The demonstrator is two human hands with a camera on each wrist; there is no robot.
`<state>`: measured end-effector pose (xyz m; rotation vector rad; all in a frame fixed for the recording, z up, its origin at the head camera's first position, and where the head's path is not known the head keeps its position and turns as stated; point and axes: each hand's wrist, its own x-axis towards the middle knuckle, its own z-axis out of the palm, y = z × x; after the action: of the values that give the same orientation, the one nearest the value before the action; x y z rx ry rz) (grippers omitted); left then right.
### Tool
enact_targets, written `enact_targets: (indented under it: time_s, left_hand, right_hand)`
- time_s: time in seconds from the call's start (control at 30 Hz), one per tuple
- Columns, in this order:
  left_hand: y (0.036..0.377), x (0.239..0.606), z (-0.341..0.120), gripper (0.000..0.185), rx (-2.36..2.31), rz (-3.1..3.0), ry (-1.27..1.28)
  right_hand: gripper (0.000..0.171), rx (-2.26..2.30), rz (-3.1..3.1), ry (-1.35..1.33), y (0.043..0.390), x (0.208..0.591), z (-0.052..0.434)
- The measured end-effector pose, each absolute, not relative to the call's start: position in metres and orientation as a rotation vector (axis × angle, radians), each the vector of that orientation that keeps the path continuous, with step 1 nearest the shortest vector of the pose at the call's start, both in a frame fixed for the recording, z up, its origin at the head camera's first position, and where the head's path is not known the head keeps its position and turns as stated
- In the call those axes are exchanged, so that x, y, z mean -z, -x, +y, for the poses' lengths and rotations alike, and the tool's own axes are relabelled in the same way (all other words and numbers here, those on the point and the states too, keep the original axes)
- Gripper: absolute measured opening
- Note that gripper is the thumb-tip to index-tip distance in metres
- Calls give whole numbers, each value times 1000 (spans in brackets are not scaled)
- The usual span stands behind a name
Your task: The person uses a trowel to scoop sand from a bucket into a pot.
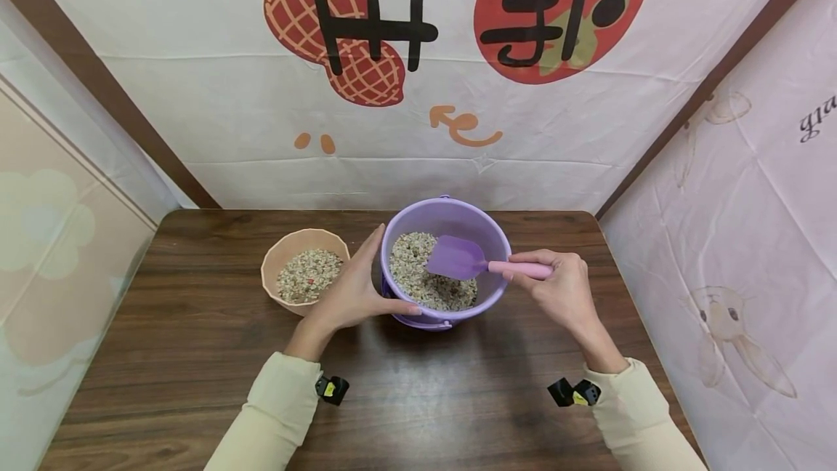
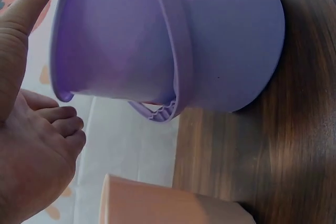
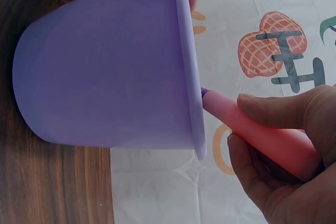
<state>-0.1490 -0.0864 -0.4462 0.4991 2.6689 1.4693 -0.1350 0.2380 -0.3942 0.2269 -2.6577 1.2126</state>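
A purple bucket [image 1: 493, 235] stands on the table, partly filled with pale mixed grains [image 1: 408, 267]. My right hand [image 1: 561, 289] grips the pink handle [image 3: 252, 124] of a toy shovel [image 1: 455, 258]. Its purple blade hangs inside the bucket's mouth over the grains, no grains showing on it. My left hand [image 1: 356, 293] is spread against the bucket's left side, thumb [image 2: 23, 17] straight along the rim and the other fingers extended beside it. Just left of that hand sits a peach faceted bowl [image 1: 275, 267] holding similar grains [image 1: 307, 275], partly hidden by the hand.
The bucket's carrying handle [image 2: 181, 51] hangs down its side. Behind the brown wooden table [image 1: 196, 355] rises a white printed cloth [image 1: 392, 180]. More printed cloth [image 1: 726, 238] closes off the right side.
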Motion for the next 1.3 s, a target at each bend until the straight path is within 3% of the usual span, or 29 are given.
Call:
enact_targets:
  time_s: [0.9,1.3]
  left_hand:
    - [154,453,-83,148,-1506,2622,-507]
    - [153,452,-84,148,-1492,2630,-499]
  right_hand:
    - [21,-1092,-2900,-509,141,380,231]
    - [15,-1060,-2961,-513,144,380,220]
